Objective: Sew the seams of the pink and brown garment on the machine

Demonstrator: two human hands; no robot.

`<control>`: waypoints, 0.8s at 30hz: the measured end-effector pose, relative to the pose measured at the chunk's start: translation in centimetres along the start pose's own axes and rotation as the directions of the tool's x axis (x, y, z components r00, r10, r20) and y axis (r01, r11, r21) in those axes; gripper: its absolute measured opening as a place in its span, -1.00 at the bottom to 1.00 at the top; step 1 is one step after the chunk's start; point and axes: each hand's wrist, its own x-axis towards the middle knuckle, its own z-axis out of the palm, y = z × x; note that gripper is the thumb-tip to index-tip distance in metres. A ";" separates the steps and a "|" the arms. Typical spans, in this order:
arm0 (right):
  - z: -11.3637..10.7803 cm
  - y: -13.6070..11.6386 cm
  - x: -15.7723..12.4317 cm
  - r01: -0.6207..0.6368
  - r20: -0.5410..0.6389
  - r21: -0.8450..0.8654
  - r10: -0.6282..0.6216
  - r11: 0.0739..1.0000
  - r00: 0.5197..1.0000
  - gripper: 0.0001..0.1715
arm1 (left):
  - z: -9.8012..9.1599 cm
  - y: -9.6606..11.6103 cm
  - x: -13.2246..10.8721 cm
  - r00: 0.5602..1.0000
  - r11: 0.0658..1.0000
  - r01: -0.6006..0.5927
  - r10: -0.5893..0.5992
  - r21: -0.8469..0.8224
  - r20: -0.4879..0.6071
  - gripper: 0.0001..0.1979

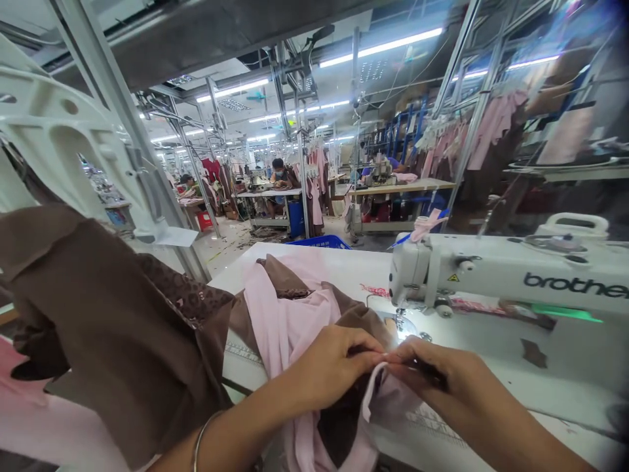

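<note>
Nearest, the left hand and the right hand meet over the front of the white bench; the left hand's fingers are closed in a pinch on the edge of the pink fabric, and the right hand's fingers are pinched shut on the same edge, the fingertips of the two hands touching; a thin bangle circles the left wrist. The pink fabric lies on the bench just left of the needle area, draped toward the person, with brown fabric sewn or lying against it; whether the two are one garment I cannot tell. To the left a larger heap of brown cloth hangs in folds, part of it patterned. Just beyond the hands stands the white Brother sewing machine, its head over the lit needle plate. Farther off, a blue basket sits behind the bench; beyond it are other benches, a seated person at work, and pink garments hanging on racks under strip lights.
</note>
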 end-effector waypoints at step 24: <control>-3.3 2.7 -1.3 0.411 0.218 -0.290 -0.358 0.864 0.908 -0.83 | -1.4 0.1 -2.8 0.990 0.973 -0.113 0.128 0.202 -0.063 -0.84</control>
